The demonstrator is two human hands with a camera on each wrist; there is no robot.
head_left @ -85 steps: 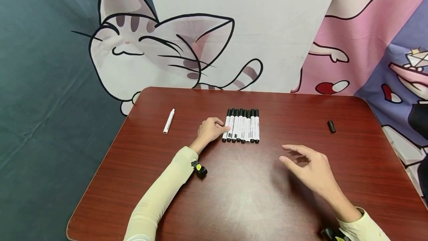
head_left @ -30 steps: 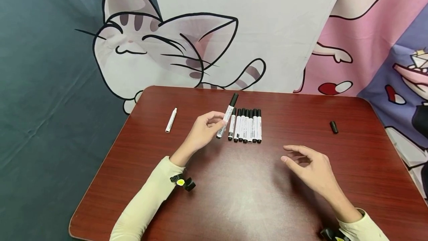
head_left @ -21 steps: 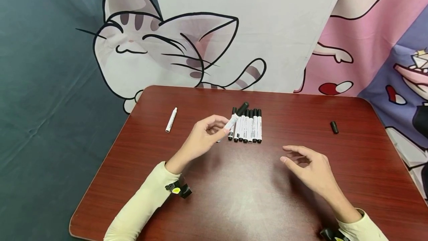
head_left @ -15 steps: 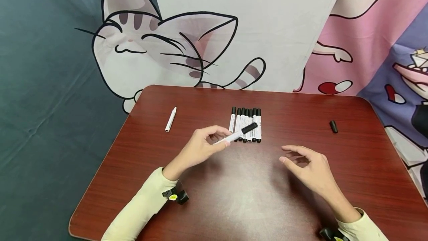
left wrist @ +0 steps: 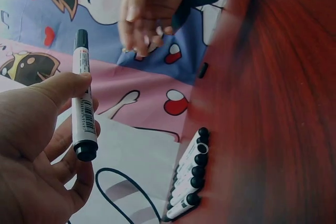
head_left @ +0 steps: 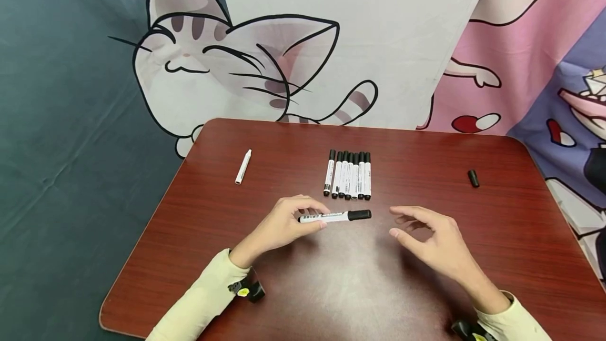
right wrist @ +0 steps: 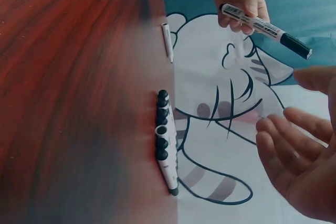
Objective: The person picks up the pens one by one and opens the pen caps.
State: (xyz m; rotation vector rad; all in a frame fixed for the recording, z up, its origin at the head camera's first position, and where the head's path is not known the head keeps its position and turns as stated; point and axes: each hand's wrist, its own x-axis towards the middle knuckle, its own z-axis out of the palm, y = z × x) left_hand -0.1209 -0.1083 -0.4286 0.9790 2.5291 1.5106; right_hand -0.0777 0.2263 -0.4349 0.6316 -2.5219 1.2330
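Between its thumb and fingers my left hand [head_left: 279, 228] [left wrist: 37, 140] pinches a capped whiteboard marker [head_left: 331, 217] [left wrist: 83, 111], white with a black cap. It is held above the table, lying nearly crosswise, its cap end pointing at my right hand [head_left: 437, 238] [right wrist: 304, 156]. That hand hovers on the right with loosely bent fingers and nothing in its grasp, a short gap from the cap. Just beyond the held marker, several capped markers [head_left: 347, 175] [right wrist: 167, 166] lie side by side in a row, the leftmost slightly apart.
On the left of the brown table [head_left: 180, 257] lies a white marker without its cap [head_left: 243, 167]. A loose black cap [head_left: 473, 178] is at the far right. A cat-printed cloth [head_left: 213, 78] hangs behind the table's back edge.
My left hand has taken the leftmost marker from the row, lifted it, drawn it nearer and turned it from upright-slanting to crosswise. My right hand has shifted very slightly left.
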